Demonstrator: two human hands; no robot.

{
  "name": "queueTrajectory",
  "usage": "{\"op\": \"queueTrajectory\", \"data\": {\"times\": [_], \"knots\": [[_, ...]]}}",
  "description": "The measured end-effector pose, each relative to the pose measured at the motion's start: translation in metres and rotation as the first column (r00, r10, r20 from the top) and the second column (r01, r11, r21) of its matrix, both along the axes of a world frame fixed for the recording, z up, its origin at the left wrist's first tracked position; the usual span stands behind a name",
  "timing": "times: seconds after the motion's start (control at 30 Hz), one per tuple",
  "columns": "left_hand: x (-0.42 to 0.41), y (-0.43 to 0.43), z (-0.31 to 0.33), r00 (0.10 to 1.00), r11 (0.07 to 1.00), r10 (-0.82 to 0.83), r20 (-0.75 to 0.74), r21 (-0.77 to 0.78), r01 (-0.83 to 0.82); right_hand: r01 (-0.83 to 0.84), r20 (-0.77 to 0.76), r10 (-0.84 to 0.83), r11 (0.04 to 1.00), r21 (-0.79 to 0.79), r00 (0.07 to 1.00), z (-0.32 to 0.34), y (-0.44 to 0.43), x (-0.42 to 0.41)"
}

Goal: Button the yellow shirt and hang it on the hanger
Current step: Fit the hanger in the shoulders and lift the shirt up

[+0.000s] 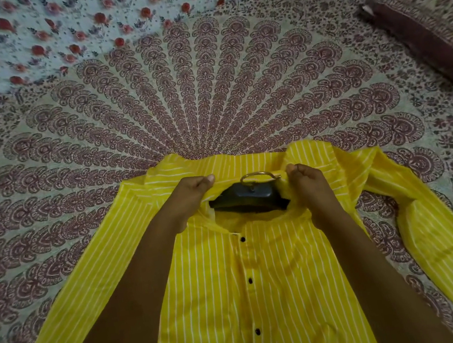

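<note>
Both hands pinch the collar: left hand (193,194) curled on the left side of the neck opening, right hand (304,181) curled on the right side, holding it open. Mandala-print bedspread (208,100) covers the bed, floral sheet (51,30) at the far edge. Yellow shirt (267,297) lies on the bedspread, front up, sleeves spread. Black hanger (249,201) sits inside the neck opening between the hands, metal hook (258,176) sticking out over the back collar. Three black buttons (250,280) fastened down the placket.
</note>
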State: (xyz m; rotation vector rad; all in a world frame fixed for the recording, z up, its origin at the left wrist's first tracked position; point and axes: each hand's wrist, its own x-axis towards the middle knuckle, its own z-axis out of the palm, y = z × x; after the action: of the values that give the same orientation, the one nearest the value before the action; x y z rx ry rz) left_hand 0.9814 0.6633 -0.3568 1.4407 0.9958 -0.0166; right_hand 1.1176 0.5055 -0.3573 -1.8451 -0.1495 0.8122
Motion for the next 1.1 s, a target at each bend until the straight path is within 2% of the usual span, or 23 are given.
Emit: {"op": "queueTrajectory", "data": {"times": [0.1,0.23,0.3,0.43,0.6,0.67,0.73,0.8,0.87,0.9,0.93,0.97,1.0,1.03,1.1], "knots": [[0.000,0.003,-0.004,1.000,0.999,0.009,0.002,0.051,-0.009,-0.053,-0.074,0.051,0.998,-0.028,0.996,0.002,0.000,0.001],[-0.002,0.005,-0.012,0.997,0.990,0.079,-0.018,0.115,-0.076,-0.021,-0.138,0.029,0.998,0.059,0.990,-0.001,-0.007,0.004],[-0.006,0.005,-0.015,0.992,0.991,0.125,-0.013,0.052,-0.124,0.033,-0.098,-0.025,0.996,0.077,0.995,-0.004,-0.014,0.004],[-0.015,0.009,-0.018,0.981,0.972,0.177,0.084,-0.171,-0.161,0.101,-0.033,-0.099,0.993,0.063,0.995,-0.011,-0.029,-0.002],[-0.017,0.006,-0.013,0.980,0.972,0.168,0.105,-0.184,-0.147,0.139,0.200,-0.102,0.973,-0.184,0.974,-0.028,-0.039,-0.025],[-0.017,0.004,-0.015,0.980,0.976,0.176,0.093,-0.145,-0.162,0.100,0.315,0.001,0.948,-0.303,0.949,-0.025,-0.038,-0.032],[-0.017,0.001,-0.018,0.977,0.979,0.196,0.083,-0.075,-0.190,0.075,0.444,0.151,0.889,-0.451,0.883,-0.020,-0.037,-0.036],[-0.015,-0.001,-0.021,0.972,0.976,0.220,0.079,-0.025,-0.218,0.059,0.458,0.246,0.829,-0.556,0.854,-0.020,-0.039,-0.036],[-0.013,-0.002,-0.022,0.968,0.972,0.236,0.082,-0.002,-0.236,0.024,0.360,0.233,0.811,-0.584,0.903,-0.025,-0.041,-0.035],[-0.012,-0.002,-0.023,0.967,0.970,0.242,0.084,0.001,-0.243,0.024,0.289,0.149,0.855,-0.518,0.946,-0.028,-0.042,-0.034],[-0.010,-0.002,-0.022,0.965,0.969,0.248,0.083,0.003,-0.249,0.078,0.170,-0.012,0.920,-0.384,0.985,-0.028,-0.043,-0.033],[-0.010,-0.002,-0.022,0.965,0.968,0.251,0.080,0.005,-0.253,0.174,-0.025,-0.184,0.956,-0.236,0.983,-0.026,-0.043,-0.033],[-0.010,-0.002,-0.022,0.964,0.967,0.254,0.081,0.001,-0.255,0.293,-0.231,-0.309,0.951,-0.104,0.923,-0.025,-0.043,-0.032],[-0.009,-0.002,-0.022,0.962,0.966,0.258,0.087,-0.011,-0.258,0.397,-0.395,-0.367,0.918,-0.006,0.842,-0.021,-0.044,-0.031],[-0.010,-0.003,-0.021,0.960,0.964,0.265,0.093,-0.027,-0.264,0.542,-0.603,-0.375,0.832,0.116,0.704,-0.017,-0.045,-0.030]]}}
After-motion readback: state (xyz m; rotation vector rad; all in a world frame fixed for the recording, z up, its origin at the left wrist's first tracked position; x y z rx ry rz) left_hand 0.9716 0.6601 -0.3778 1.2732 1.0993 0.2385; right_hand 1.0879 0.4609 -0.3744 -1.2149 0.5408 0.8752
